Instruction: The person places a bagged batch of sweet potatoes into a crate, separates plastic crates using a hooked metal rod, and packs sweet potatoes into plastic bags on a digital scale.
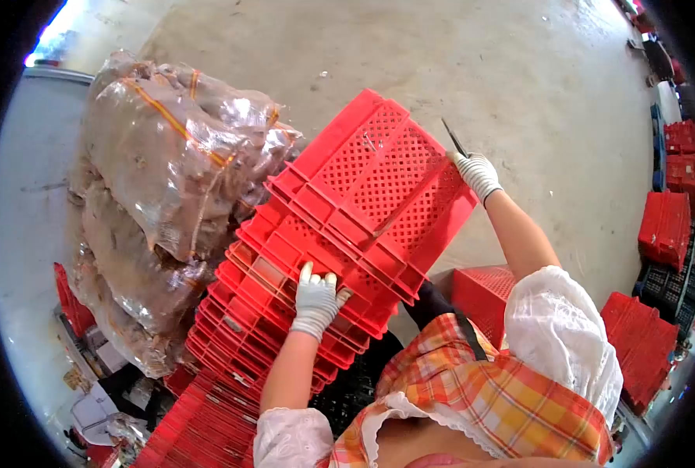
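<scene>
A tall stack of nested red plastic crates leans in front of me, the top one showing its perforated side. My left hand, in a pale glove with bare-looking fingertips, rests on the ribbed rims of the stack, its fingers bent over a crate edge. At the upper right corner of the top crate is my right hand, also gloved. It is closed around a thin dark pointed tool, perhaps a knife, that sticks out past the fingers.
Large bundles wrapped in clear plastic with orange strips stand left of the stack. Another red crate is by my body. Further red crates line the right side. Grey-white boxes and loose items lie at the lower left.
</scene>
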Available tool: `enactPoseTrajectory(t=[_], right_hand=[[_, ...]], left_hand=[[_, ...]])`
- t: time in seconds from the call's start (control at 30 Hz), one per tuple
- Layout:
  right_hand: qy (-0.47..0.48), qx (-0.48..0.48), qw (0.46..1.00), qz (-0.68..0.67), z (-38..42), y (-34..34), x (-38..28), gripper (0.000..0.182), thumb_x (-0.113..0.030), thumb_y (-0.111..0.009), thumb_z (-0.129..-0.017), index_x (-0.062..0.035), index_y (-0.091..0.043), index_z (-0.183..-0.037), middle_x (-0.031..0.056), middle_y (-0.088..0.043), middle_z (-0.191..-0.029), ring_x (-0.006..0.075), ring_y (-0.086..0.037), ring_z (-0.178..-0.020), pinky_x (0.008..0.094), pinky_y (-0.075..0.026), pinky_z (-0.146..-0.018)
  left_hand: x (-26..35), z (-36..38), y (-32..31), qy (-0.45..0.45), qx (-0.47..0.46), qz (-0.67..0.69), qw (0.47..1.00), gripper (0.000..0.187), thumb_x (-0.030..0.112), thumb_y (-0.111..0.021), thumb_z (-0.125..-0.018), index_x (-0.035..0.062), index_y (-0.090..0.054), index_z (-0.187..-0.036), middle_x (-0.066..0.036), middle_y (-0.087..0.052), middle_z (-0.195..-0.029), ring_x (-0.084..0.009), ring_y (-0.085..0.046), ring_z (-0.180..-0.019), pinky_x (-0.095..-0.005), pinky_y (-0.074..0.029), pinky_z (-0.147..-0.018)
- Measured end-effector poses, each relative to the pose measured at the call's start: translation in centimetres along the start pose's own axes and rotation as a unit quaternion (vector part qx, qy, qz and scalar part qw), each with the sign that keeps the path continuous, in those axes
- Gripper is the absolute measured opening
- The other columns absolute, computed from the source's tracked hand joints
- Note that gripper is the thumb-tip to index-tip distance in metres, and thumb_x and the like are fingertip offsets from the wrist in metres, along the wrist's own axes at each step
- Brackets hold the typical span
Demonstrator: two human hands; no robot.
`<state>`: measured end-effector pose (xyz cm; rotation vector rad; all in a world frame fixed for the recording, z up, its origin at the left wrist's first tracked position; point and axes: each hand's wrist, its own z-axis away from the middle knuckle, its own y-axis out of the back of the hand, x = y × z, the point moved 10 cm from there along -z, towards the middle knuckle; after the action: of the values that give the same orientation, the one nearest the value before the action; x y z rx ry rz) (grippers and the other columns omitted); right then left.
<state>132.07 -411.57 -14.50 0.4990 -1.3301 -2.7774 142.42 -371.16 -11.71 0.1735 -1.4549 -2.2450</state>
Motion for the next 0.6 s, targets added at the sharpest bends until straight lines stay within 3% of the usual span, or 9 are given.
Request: enactPoseTrajectory(t=[0.1,0.17,0.2,0.23,0.3,0.33,0.37,0.47,0.6], right_hand=[[0.012,0.101,0.989,-0.112,-7.6,-0.8,6.4,0.045,-0.045,-0.059,-0.073,-0.0039,-0.067,-0.090,0.0183,-0.066,-0.085,0.0310,-0.064,-0.081,0.0393,-0.048,-0.071],[-0.075,0.139,0.973,-0.169,-5.8,4.4,3.6,0.040,-0.040,-0.062,-0.072,-0.0022,-0.065,-0.084,0.0135,-0.064,-0.069,0.0261,-0.062,-0.063,0.0384,-0.047,-0.060],[-0.043,0.105,0.978,-0.176,-4.3,4.9,0.5,0.039,-0.039,-0.062,-0.074,-0.0023,-0.066,-0.086,0.0111,-0.062,-0.068,0.0216,-0.058,-0.060,0.0356,-0.046,-0.058],[-0.021,0.066,0.981,-0.183,-2.9,4.1,-1.2,0.038,-0.039,-0.062,-0.077,-0.0023,-0.066,-0.087,0.0088,-0.060,-0.066,0.0171,-0.055,-0.057,0.0329,-0.045,-0.056],[0.172,0.056,0.983,-0.033,-2.8,-0.3,-5.6,0.044,-0.042,-0.061,-0.078,-0.0018,-0.066,-0.096,0.0098,-0.064,-0.075,0.0192,-0.060,-0.066,0.0306,-0.048,-0.065],[0.175,-0.045,0.984,-0.002,3.7,-1.7,-9.9,0.046,-0.043,-0.061,-0.079,-0.0024,-0.065,-0.099,0.0093,-0.067,-0.083,0.0201,-0.062,-0.075,0.0302,-0.049,-0.071],[0.270,-0.047,0.962,0.010,7.4,-4.1,-12.4,0.049,-0.050,-0.055,-0.077,-0.0042,-0.065,-0.091,0.0171,-0.066,-0.085,0.0305,-0.065,-0.079,0.0393,-0.050,-0.070],[0.309,-0.158,0.911,0.225,16.8,-11.1,-17.4,0.056,-0.053,-0.057,-0.075,-0.0012,-0.065,-0.093,0.0195,-0.066,-0.088,0.0299,-0.065,-0.081,0.0389,-0.051,-0.073],[0.353,-0.163,0.875,0.289,19.1,-19.2,-18.9,0.041,-0.040,-0.062,-0.076,-0.0034,-0.066,-0.093,0.0165,-0.067,-0.084,0.0299,-0.066,-0.081,0.0409,-0.052,-0.071]], left_hand=[[0.3,0.4,-1.9,-0.013,-0.051,-0.016,0.998,0.048,0.051,-0.055,-0.080,0.0045,-0.061,-0.091,-0.013,-0.063,-0.074,-0.0258,-0.059,-0.079,-0.0385,-0.034,-0.098],[0.0,0.3,-2.9,-0.024,-0.079,-0.020,0.996,0.047,0.051,-0.055,-0.080,0.0050,-0.061,-0.089,-0.013,-0.063,-0.076,-0.0267,-0.059,-0.079,-0.0386,-0.037,-0.095],[0.1,0.1,-2.5,-0.007,-0.138,-0.005,0.990,0.045,0.050,-0.056,-0.080,0.0052,-0.061,-0.088,-0.013,-0.063,-0.077,-0.0280,-0.058,-0.078,-0.0382,-0.040,-0.089],[0.2,0.3,-1.3,0.001,-0.107,0.000,0.994,0.043,0.047,-0.058,-0.080,0.0053,-0.060,-0.087,-0.013,-0.063,-0.076,-0.0274,-0.058,-0.078,-0.0369,-0.041,-0.085],[0.0,0.4,-2.1,-0.016,-0.115,-0.009,0.993,0.042,0.047,-0.058,-0.080,0.0049,-0.060,-0.087,-0.014,-0.063,-0.077,-0.0268,-0.057,-0.078,-0.0363,-0.040,-0.083],[-0.1,0.3,-2.5,-0.017,-0.115,-0.003,0.993,0.043,0.047,-0.058,-0.079,0.0052,-0.060,-0.089,-0.015,-0.062,-0.078,-0.0267,-0.057,-0.078,-0.0355,-0.040,-0.082],[-0.2,0.3,-2.3,-0.019,-0.114,0.002,0.993,0.043,0.047,-0.058,-0.079,0.0052,-0.060,-0.089,-0.015,-0.062,-0.078,-0.0267,-0.057,-0.078,-0.0355,-0.040,-0.082],[-0.5,0.0,-4.1,-0.010,-0.217,-0.018,0.976,0.047,0.050,-0.050,-0.083,0.0071,-0.061,-0.097,-0.013,-0.064,-0.082,-0.0256,-0.059,-0.083,-0.0339,-0.039,-0.083],[-0.1,0.5,-3.7,-0.031,-0.163,-0.041,0.985,0.048,0.053,-0.045,-0.086,0.0093,-0.064,-0.093,-0.008,-0.066,-0.084,-0.0224,-0.060,-0.087,-0.0360,-0.038,-0.085]])
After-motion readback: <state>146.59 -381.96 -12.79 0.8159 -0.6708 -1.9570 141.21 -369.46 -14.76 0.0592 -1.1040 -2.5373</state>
